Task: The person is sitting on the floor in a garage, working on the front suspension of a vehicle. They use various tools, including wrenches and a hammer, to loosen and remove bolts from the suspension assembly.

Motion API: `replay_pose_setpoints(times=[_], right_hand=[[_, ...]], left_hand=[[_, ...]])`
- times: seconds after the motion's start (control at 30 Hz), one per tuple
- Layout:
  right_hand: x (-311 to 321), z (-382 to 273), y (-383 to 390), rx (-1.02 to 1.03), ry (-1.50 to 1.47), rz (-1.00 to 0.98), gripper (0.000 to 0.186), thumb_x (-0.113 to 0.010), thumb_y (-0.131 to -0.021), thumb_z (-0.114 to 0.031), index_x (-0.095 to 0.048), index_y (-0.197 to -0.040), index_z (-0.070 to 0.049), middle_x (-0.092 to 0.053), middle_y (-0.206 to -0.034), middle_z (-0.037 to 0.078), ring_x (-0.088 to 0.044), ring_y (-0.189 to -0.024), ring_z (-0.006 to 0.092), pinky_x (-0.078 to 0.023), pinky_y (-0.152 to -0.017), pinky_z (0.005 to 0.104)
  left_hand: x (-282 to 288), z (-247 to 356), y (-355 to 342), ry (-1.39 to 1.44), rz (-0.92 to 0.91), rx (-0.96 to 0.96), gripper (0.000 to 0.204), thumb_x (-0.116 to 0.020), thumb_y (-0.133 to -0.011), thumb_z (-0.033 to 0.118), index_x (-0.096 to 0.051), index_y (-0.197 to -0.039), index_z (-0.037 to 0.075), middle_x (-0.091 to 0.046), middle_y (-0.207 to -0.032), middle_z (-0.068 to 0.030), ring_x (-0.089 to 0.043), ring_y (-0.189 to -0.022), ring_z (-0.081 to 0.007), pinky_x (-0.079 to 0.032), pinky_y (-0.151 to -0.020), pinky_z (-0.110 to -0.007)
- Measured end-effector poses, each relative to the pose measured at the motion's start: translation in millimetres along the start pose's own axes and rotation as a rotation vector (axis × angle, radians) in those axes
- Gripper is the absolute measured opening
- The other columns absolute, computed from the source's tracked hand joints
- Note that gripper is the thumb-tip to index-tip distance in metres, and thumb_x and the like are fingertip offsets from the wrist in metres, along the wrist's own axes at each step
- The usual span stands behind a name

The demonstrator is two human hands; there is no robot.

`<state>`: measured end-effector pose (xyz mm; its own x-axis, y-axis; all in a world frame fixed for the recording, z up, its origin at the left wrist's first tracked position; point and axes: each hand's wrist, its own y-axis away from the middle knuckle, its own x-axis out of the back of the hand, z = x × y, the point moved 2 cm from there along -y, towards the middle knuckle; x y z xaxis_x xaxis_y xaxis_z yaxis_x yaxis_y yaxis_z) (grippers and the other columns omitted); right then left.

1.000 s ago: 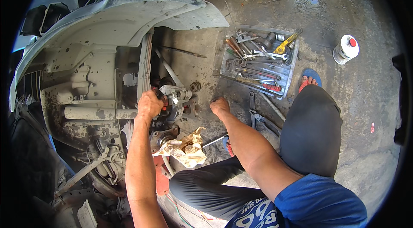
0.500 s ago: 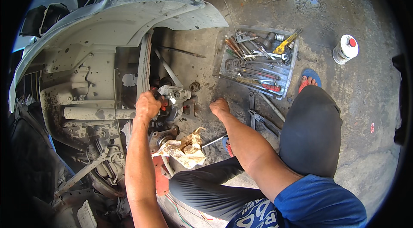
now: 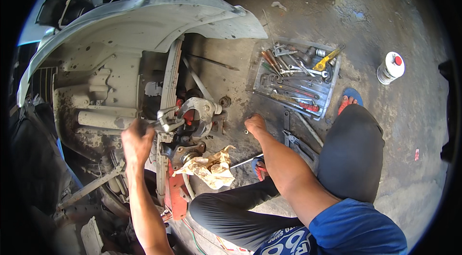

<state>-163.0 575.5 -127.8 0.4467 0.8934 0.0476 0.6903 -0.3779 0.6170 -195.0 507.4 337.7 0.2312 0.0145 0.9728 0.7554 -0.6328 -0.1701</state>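
Note:
My left hand (image 3: 138,143) is closed round the dark handle of what looks like a hammer (image 3: 168,120), its shiny metal head pointing right. The head is beside a grey steering knuckle (image 3: 204,110) in the wheel well, and motion blurs the hand. Over the concrete floor, right of the knuckle, my right hand (image 3: 255,123) is curled closed; whatever its fingers may hold is hidden. A round dark bushing-like part (image 3: 224,101) lies between the knuckle and that hand. Below the knuckle, a flanged hub-like part (image 3: 189,154) touches a crumpled, stained paper (image 3: 215,171).
A grey fender (image 3: 144,12) arches over the wheel well at left. Wrenches and other hand tools fill a clear plastic tray (image 3: 330,92). Large pliers (image 3: 299,145) lie near my legs. A white can with a red cap (image 3: 390,70) stands at right. A red jack-like part (image 3: 176,195) sits below.
My left hand has moved left and down, drawing the hammer back from the knuckle. The knuckle shows more fully. My right hand stays closed near the same spot; the whole view has shifted slightly.

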Motion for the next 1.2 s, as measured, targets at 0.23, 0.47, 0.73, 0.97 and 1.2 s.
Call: replay_pose_setpoints(times=[0.23, 0.47, 0.73, 0.97, 1.2], right_hand=[[5, 37, -6, 0.045, 0.051, -0.008, 0.024, -0.068, -0.079, -0.022, -0.077, -0.093, -0.005, -0.074, -0.105, 0.021, -0.071, -0.104, 0.0352, -0.056, -0.089, 0.0413], [59, 107, -20, 0.000, 0.007, -0.211, 0.008, -0.062, -0.091, -0.017, -0.066, -0.091, -0.011, -0.067, -0.078, 0.003, -0.061, -0.059, 0.0157, -0.045, -0.048, 0.0326], [121, 135, -4, -0.101, 0.787, -0.286, 0.019, -0.052, -0.094, -0.008, -0.069, -0.101, -0.012, -0.070, -0.088, 0.004, -0.066, -0.073, 0.0155, -0.056, -0.068, 0.0365], [136, 82, 55, -0.039, 0.794, -0.179, 0.022, -0.053, -0.095, -0.014, -0.073, -0.104, -0.015, -0.072, -0.083, 0.001, -0.068, -0.071, 0.0160, -0.049, -0.057, 0.0346], [118, 100, 57, 0.162, 1.051, -0.323, 0.018, -0.066, -0.081, -0.021, -0.074, -0.087, -0.005, -0.073, -0.080, 0.011, -0.070, -0.069, 0.0239, -0.053, -0.061, 0.0401]], left_hand=[[109, -36, 150, 0.087, 0.315, 0.314, 0.015, -0.067, -0.088, 0.004, -0.065, -0.097, -0.008, -0.070, -0.083, -0.0113, -0.058, -0.077, -0.0120, -0.049, -0.072, -0.030], [76, -97, 359, 0.054, 0.237, 0.783, 0.021, -0.071, -0.090, 0.017, -0.070, -0.091, -0.003, -0.062, -0.068, -0.0077, -0.051, -0.062, -0.0097, -0.042, -0.058, -0.030], [-93, -156, 615, 0.204, -0.089, 1.347, 0.031, -0.076, -0.085, 0.028, -0.077, -0.096, -0.001, -0.075, -0.090, -0.0226, -0.074, -0.087, -0.0354, -0.056, -0.079, -0.043], [-250, -160, 809, 0.470, 0.062, 1.786, 0.026, -0.071, -0.086, 0.020, -0.075, -0.092, -0.005, -0.073, -0.072, -0.0157, -0.072, -0.063, -0.0217, -0.054, -0.059, -0.036], [-397, -82, 859, 1.432, 0.742, 2.274, 0.022, -0.060, -0.097, 0.021, -0.062, -0.081, 0.006, -0.063, -0.066, -0.0083, -0.062, -0.054, -0.0198, -0.049, -0.047, -0.034]])
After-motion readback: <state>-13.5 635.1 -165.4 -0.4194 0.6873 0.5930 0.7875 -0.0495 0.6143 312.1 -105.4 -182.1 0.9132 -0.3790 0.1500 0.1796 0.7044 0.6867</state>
